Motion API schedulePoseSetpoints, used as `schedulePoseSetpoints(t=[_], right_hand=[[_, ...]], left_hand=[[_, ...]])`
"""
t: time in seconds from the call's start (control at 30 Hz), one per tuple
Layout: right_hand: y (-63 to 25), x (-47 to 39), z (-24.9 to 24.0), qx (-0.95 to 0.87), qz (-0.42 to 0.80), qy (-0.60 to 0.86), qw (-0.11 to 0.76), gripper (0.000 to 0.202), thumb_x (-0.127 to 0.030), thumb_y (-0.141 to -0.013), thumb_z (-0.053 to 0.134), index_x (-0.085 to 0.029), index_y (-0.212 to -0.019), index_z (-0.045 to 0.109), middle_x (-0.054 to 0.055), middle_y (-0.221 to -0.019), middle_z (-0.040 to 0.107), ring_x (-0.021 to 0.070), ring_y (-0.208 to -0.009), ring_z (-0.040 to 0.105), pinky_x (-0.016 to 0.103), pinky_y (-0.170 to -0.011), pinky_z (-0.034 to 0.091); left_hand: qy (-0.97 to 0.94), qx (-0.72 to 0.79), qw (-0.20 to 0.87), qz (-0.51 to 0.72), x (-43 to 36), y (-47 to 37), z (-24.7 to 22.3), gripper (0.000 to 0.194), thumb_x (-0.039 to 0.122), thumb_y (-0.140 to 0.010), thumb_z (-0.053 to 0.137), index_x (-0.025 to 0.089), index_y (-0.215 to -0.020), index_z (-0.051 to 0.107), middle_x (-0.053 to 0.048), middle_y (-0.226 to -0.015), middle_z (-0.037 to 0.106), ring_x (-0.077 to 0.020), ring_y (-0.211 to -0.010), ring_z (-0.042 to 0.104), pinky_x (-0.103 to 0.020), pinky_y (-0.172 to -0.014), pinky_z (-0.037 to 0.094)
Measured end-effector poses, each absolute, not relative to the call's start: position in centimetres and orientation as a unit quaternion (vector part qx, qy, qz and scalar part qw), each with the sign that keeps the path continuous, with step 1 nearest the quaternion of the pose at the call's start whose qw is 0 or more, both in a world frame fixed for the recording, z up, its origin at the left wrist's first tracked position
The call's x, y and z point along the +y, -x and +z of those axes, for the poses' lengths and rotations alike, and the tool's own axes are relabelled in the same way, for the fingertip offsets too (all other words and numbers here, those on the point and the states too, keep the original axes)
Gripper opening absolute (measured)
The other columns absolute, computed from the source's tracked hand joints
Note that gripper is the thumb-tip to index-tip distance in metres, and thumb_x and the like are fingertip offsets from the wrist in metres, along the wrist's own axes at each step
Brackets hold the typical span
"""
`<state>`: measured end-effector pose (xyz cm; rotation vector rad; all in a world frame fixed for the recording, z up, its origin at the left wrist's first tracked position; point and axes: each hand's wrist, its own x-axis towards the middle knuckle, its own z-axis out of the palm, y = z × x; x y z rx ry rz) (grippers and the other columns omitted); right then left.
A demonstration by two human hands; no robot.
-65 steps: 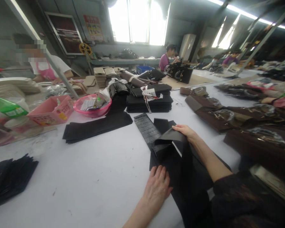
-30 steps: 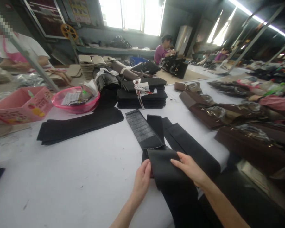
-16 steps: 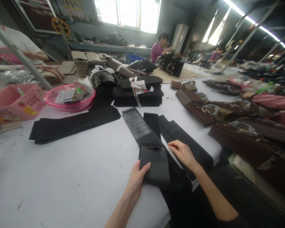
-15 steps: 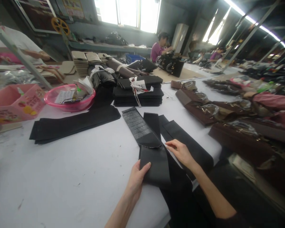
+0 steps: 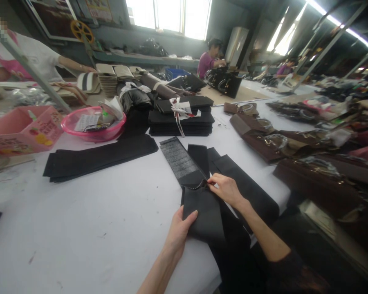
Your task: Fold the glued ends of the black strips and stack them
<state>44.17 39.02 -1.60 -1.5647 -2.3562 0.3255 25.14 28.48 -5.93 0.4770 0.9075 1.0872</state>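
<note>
My left hand (image 5: 184, 226) grips the left edge of a smooth black leather-like panel (image 5: 204, 214), thumb on top and fingers underneath. Just above it lies a long black strip (image 5: 177, 158) with a grey textured face and a rounded near end. At that end, my right hand (image 5: 223, 188) pinches the edge between thumb and fingertips, and the edge is bent up there. More black panels (image 5: 245, 185) lie under and to the right of my right hand, some overlapping. Part of the held panel's underside is hidden.
Left of the strips is a stack of long black pieces (image 5: 101, 157). Behind stand a pink basin (image 5: 93, 132), a pink box (image 5: 21, 130) and a tied black bundle (image 5: 180, 122). Brown handbags (image 5: 254, 139) line the right side. Other people (image 5: 207, 61) sit or stand farther back.
My right hand has moved slightly left and taken hold of the strip's rounded end, lifting its edge. My left hand keeps its grip. A person at back left has reached toward the beige stacks.
</note>
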Motion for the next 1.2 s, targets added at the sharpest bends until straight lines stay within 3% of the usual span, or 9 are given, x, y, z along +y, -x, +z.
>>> schedulePoseSetpoints(t=[0.5,0.77,1.0,1.2], right_hand=[[-43.1,41.4,-3.6,-0.771,0.150,0.601,0.147,0.006,-0.024,-0.077,0.060,-0.024,-0.078,0.067,-0.003,-0.082,0.068,0.0133,-0.073,0.061,0.024,-0.063,0.039],[-43.9,42.9,-4.1,-0.758,0.165,0.616,0.141,0.010,-0.027,-0.077,0.059,-0.024,-0.080,0.068,-0.002,-0.083,0.068,0.0142,-0.074,0.061,0.023,-0.062,0.038],[-44.7,44.6,-4.4,-0.737,0.177,0.636,0.146,0.009,-0.023,-0.075,0.058,-0.022,-0.077,0.067,0.000,-0.082,0.067,0.0160,-0.076,0.059,0.025,-0.065,0.039],[-45.3,45.2,-5.4,-0.693,0.257,0.647,0.187,0.008,-0.025,-0.070,0.067,-0.022,-0.078,0.067,0.000,-0.081,0.068,0.0156,-0.074,0.061,0.024,-0.064,0.044]], left_hand=[[-0.214,0.441,0.711,0.505,28.0,-25.4,-4.6,0.054,0.040,-0.067,0.078,0.011,-0.110,0.065,-0.014,-0.106,0.070,-0.0300,-0.101,0.064,-0.037,-0.088,0.049],[-0.250,0.443,0.743,0.435,26.3,-24.4,-4.8,0.046,0.037,-0.069,0.077,0.015,-0.107,0.065,-0.010,-0.102,0.070,-0.0270,-0.095,0.064,-0.033,-0.081,0.050],[-0.219,0.401,0.786,0.417,23.0,-23.2,-5.2,0.059,0.045,-0.057,0.084,0.018,-0.107,0.068,-0.013,-0.101,0.070,-0.0330,-0.095,0.065,-0.044,-0.087,0.050],[-0.182,0.431,0.760,0.451,21.8,-21.5,-4.9,0.062,0.044,-0.063,0.081,0.020,-0.117,0.065,-0.013,-0.113,0.068,-0.0346,-0.107,0.062,-0.048,-0.097,0.045]])
